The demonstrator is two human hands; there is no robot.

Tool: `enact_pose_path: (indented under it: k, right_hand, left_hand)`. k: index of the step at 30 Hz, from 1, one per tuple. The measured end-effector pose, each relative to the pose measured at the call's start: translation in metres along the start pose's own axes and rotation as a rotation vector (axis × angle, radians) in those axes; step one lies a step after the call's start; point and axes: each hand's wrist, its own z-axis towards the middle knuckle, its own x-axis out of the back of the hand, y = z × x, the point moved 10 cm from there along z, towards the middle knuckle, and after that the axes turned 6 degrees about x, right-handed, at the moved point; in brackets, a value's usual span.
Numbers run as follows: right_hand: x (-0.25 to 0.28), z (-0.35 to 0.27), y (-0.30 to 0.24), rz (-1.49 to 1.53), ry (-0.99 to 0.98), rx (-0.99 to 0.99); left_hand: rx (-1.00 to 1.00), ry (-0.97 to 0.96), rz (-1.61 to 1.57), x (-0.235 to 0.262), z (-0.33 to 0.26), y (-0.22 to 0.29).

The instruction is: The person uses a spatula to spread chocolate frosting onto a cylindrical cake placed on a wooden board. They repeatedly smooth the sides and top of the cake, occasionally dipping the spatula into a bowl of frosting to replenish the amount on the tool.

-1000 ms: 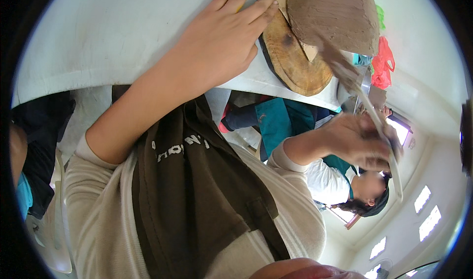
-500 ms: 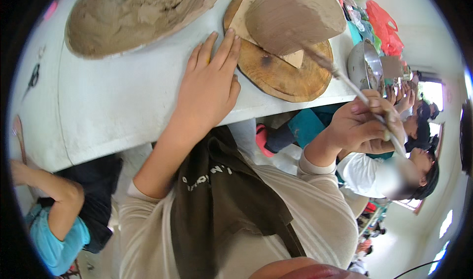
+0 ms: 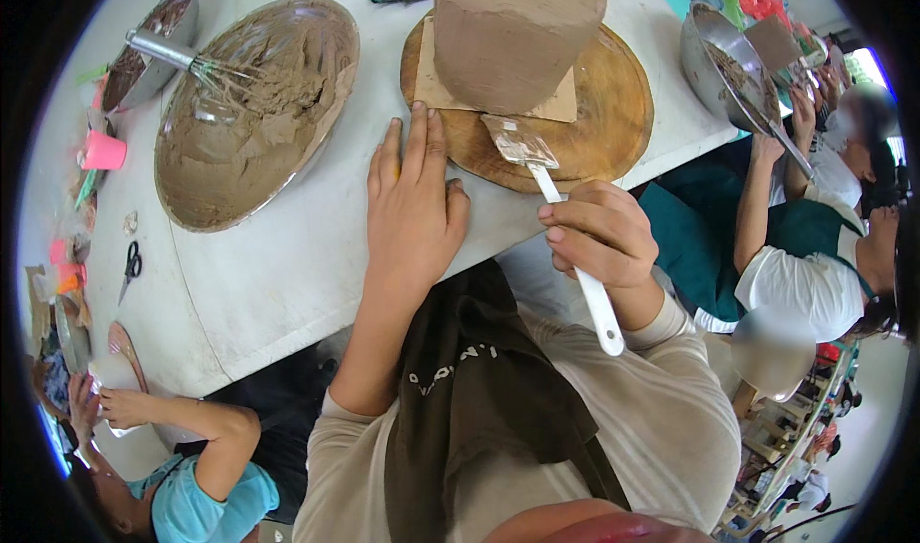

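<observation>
A tall block-shaped cake (image 3: pixel 517 45) coated in smooth brown frosting stands on a square cake card (image 3: pixel 561 105). The card lies on a round wooden board (image 3: pixel 618 88). My right hand (image 3: pixel 609 236) grips a spatula (image 3: pixel 585 289) by its white handle. Its wide blade, smeared with frosting, is over the board's near part, just in front of the cake. My left hand (image 3: pixel 412 207) lies flat, fingers stretched out, its fingertips at the board's near left edge. Left of it sits a large metal bowl (image 3: pixel 331 150) of brown frosting, with a wire whisk (image 3: pixel 172 49) leaning across its rim.
Another metal bowl (image 3: pixel 153 73) and a pink cup (image 3: pixel 103 150) stand farther left, with scissors (image 3: pixel 130 267) nearer me on the white table (image 3: pixel 259 294). At right, a co-worker (image 3: pixel 815 255) sits near a steel bowl (image 3: pixel 704 54). Another person (image 3: pixel 206 476) sits at lower left.
The spatula has come away from the cake's side, and its blade is now low over the board. My left hand stays by the board. The view has shifted, showing more of the table's left.
</observation>
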Motion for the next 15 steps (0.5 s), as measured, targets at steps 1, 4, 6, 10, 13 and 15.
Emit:
enact_pose_path:
  k: [1,4,6,10,13,15]
  right_hand:
    - [0.000,-0.001,-0.001,0.006,0.000,0.003]
    - [-0.003,-0.002,-0.004,0.036,-0.044,0.022]
    - [-0.005,-0.003,-0.005,0.032,-0.063,0.032]
    - [-0.008,-0.006,-0.009,0.006,-0.049,0.117]
    - [-0.007,-0.008,-0.015,-0.011,-0.037,0.185]
    - [-0.005,-0.010,-0.018,-0.018,-0.036,0.215]
  left_hand:
    - [0.000,-0.003,0.003,-0.001,0.000,0.001]
    - [-0.001,-0.008,0.011,-0.001,0.000,0.001]
    - [-0.004,-0.005,0.014,-0.001,0.000,0.002]
    - [-0.010,-0.010,0.015,-0.002,0.000,0.003]
    - [-0.011,-0.014,0.005,-0.003,0.000,0.003]
    - [-0.006,-0.025,-0.008,-0.004,0.000,0.003]
